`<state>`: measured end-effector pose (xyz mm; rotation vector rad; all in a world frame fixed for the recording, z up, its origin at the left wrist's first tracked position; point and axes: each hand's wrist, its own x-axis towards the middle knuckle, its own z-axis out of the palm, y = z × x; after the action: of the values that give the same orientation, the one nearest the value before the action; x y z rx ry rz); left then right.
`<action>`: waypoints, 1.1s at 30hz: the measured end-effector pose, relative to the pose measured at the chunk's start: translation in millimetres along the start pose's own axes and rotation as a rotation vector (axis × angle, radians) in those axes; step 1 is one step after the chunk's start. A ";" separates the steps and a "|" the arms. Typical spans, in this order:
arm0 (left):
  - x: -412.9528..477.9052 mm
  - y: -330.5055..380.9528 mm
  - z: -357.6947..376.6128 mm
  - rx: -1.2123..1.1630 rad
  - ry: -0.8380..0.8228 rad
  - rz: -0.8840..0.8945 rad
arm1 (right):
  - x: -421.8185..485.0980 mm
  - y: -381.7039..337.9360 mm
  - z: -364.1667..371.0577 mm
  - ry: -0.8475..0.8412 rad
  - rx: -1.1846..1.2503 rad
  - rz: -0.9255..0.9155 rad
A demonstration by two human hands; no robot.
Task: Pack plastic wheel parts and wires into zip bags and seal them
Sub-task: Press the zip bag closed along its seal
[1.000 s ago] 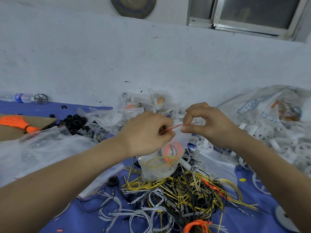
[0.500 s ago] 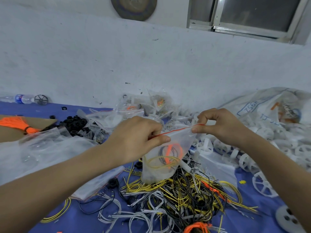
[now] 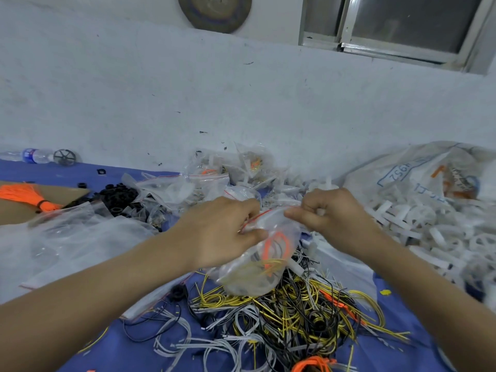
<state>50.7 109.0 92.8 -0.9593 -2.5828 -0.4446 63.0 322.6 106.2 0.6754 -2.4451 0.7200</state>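
Well left of the left grip lie one water bottle (image 3: 35, 155), one orange wire bundle (image 3: 26, 196), a heap of black rings (image 3: 118, 197) too many to count, and a drift of empty bags (image 3: 67, 237). The left hand (image 3: 222, 232) is clenched in a pinch on the left end of the red zip strip (image 3: 257, 217) of the one zip bag (image 3: 255, 275) in play. The bag hangs just below and between the two grips, holding one orange wire loop (image 3: 276, 245) and yellow wire (image 3: 257, 267) whose count is blurred. Under it, on the blue surface (image 3: 120, 342), spreads the loose wire pile (image 3: 295, 318), uncountable. The right hand (image 3: 338, 218) pinches the strip's other end, so its long axis runs straight from grip to grip, a little higher on the right. Each hand is equally near. Sealing likely means running a pinch along that line, though I cannot tell whether it is already closed. Right of the right grip lie white wheel parts (image 3: 402, 226), very many, against one large sack (image 3: 429, 178)
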 end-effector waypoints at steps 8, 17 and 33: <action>-3.8 5.3 3.1 -0.060 0.138 0.163 | -10.6 3.6 21.2 -0.293 0.411 0.286; 27.6 -27.9 -27.4 -0.316 0.389 0.081 | -16.3 -19.4 63.0 -0.373 0.253 0.170; -87.8 -144.1 78.3 0.111 -0.493 -0.560 | 80.9 -12.4 20.1 0.130 0.881 0.805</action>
<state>-0.3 -12.8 -38.3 -0.3111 -3.2841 -0.2073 2.9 276.1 142.7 -0.1460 -2.1514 2.1221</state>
